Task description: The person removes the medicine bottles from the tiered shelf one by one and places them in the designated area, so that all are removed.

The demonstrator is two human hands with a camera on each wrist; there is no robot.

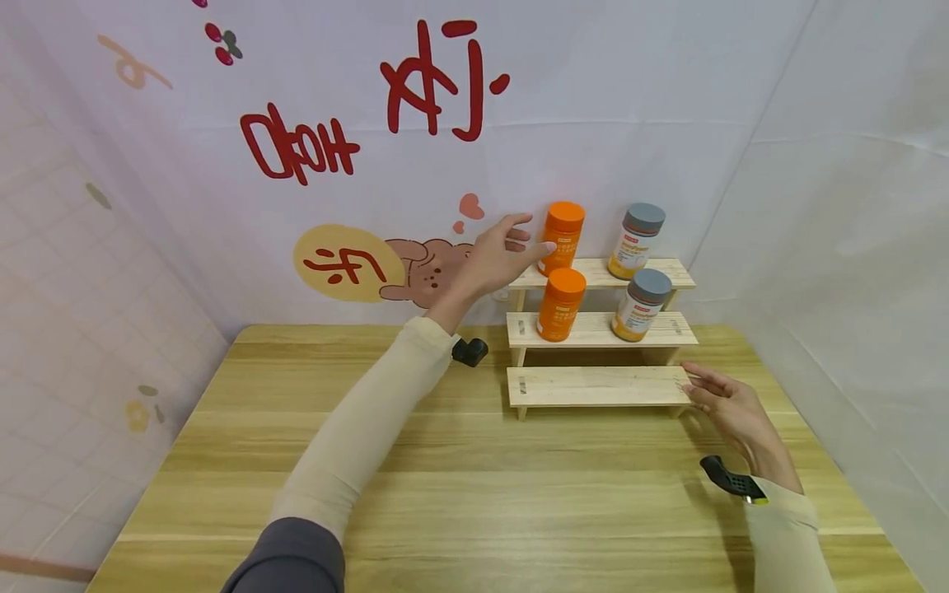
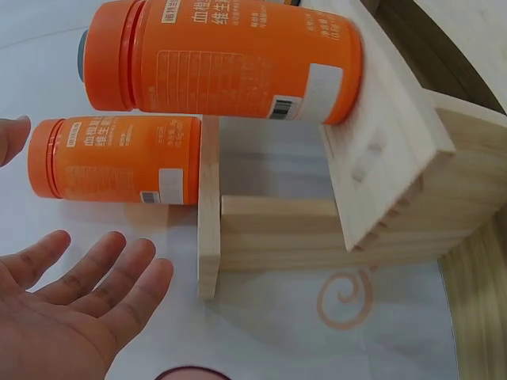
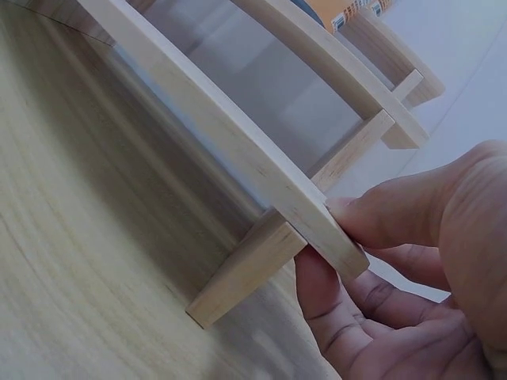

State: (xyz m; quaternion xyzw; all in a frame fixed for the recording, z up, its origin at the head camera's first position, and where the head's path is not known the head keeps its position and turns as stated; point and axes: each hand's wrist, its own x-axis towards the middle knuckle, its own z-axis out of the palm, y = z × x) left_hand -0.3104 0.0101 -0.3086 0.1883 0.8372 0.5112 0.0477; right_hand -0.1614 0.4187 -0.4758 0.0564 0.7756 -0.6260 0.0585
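Note:
A three-step wooden shelf [image 1: 593, 385] stands on the table against the back wall. On its top step are an orange bottle [image 1: 563, 235] and a grey-capped bottle [image 1: 636, 239]; the middle step bears another orange bottle [image 1: 560, 306] and another grey-capped bottle [image 1: 642, 306]. My left hand [image 1: 504, 255] is beside the upper orange bottle, fingers spread and holding nothing; the left wrist view shows a gap between the fingers [image 2: 119, 273] and that bottle [image 2: 119, 158]. At the lowest step's right end, my right hand [image 1: 730, 412] pinches the board's edge [image 3: 333, 241] between thumb and fingers.
The wooden table [image 1: 474, 494] reaches forward from the shelf. Behind it hangs a white printed cloth [image 1: 630, 99], with more cloth at both sides. Dark wrist devices, one a black strap [image 1: 730, 479], show near the wrists.

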